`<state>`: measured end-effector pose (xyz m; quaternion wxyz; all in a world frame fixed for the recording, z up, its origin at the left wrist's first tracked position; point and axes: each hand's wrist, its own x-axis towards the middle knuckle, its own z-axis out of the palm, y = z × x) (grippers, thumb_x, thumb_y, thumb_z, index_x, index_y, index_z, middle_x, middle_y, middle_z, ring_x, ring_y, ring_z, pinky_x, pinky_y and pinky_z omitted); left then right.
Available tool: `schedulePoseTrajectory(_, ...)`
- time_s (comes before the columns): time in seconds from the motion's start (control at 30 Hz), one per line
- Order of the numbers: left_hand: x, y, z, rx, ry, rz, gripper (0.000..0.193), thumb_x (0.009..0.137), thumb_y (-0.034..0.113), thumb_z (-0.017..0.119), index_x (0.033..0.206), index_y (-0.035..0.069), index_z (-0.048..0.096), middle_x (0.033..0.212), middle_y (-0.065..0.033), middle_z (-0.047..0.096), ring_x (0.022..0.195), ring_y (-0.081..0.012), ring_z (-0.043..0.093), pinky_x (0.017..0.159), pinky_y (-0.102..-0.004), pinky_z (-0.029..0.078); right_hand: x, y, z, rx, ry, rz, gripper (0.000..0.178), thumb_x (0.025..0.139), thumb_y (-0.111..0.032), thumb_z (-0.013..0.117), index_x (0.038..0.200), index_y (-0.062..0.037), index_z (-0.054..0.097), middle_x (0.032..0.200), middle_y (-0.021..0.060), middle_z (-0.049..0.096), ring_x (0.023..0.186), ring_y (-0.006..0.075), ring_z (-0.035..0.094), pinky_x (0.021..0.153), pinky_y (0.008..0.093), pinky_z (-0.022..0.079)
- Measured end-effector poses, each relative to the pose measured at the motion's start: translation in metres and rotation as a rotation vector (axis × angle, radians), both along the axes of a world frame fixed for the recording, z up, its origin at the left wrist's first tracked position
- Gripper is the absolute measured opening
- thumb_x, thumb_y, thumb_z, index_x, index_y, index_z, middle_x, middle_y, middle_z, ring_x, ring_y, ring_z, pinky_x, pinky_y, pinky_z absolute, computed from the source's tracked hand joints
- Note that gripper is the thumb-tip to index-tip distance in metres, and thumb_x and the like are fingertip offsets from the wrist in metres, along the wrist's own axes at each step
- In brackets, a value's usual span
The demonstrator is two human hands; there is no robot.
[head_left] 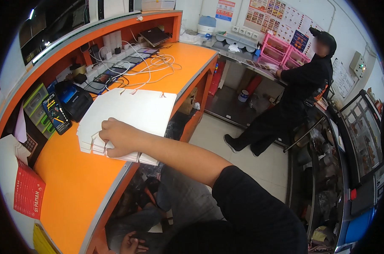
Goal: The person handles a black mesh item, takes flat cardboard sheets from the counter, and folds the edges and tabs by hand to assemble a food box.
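Resting left hand (132, 244) low, half-open, nothing visibly held; gripping the near edge of the white card stack (137, 111) with right hand (119, 138), on the orange bench (75, 186). Best kept flush, clear of cables (163, 63) beyond.

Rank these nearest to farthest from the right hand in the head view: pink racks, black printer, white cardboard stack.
1. White cardboard stack: touching the right hand.
2. Black printer: left of the hand, on the orange counter.
3. Pink racks: across the room, to the right.
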<state>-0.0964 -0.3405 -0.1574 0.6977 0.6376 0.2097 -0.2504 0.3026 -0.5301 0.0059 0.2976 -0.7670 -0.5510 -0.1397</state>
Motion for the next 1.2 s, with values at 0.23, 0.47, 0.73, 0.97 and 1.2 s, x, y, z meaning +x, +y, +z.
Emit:
schedulePoseTrajectory(0.23,0.003,-0.002,0.002,-0.031,0.0,0.013,0.055,0.109,0.032,0.055,0.152,0.003,0.038,0.113,-0.0159,0.068,0.083,-0.0235,0.074,0.077,-0.0349,0.063,0.001,-0.003,0.001,-0.032,-0.014,-0.02,0.031,0.071,-0.028,0.079,0.086,-0.0043,0.067,0.099,0.0161,0.059,0.102,0.0343,0.054,0.084,0.0417,0.049)
schedulePoseTrajectory(0.47,0.001,0.01,-0.026,-0.058,0.008,0.086,0.053,0.107,0.02,0.055,0.15,-0.002,0.031,0.105,-0.0239,0.068,0.078,-0.036,0.076,0.068,-0.0409,0.065,-0.001,-0.001,0.002,-0.034,0.02,-0.026,0.028,0.072,-0.026,0.078,0.086,-0.0046,0.067,0.1,0.0159,0.059,0.102,0.0336,0.054,0.084,0.0407,0.049)
schedulePoseTrajectory(0.73,0.002,0.01,-0.024,-0.052,0.019,0.075,0.055,0.108,0.022,0.052,0.152,0.0,0.028,0.111,-0.0269,0.067,0.081,-0.0393,0.076,0.072,-0.044,0.066,0.003,0.001,-0.001,-0.002,0.018,-0.016,0.025,0.072,-0.024,0.077,0.084,-0.0052,0.066,0.097,0.0154,0.059,0.1,0.0342,0.055,0.083,0.0417,0.049)
schedulePoseTrajectory(0.97,0.004,0.009,-0.019,-0.119,0.024,0.173,0.049,0.106,0.017,0.059,0.147,-0.001,0.04,0.11,-0.0202,0.069,0.086,-0.0296,0.076,0.075,-0.0374,0.064,0.011,-0.003,-0.005,0.07,-0.052,0.058,0.031,0.071,-0.027,0.08,0.083,-0.0043,0.063,0.094,0.0171,0.059,0.096,0.038,0.056,0.086,0.0465,0.048)
schedulePoseTrajectory(1.2,-0.005,0.011,-0.021,-0.115,-0.023,0.057,0.056,0.108,0.02,0.056,0.153,-0.001,0.031,0.12,-0.024,0.066,0.093,-0.0341,0.076,0.082,-0.0404,0.064,0.002,-0.004,0.012,0.05,0.009,0.071,0.029,0.073,-0.027,0.077,0.085,-0.0053,0.061,0.093,0.0146,0.058,0.097,0.0362,0.056,0.084,0.0448,0.048)
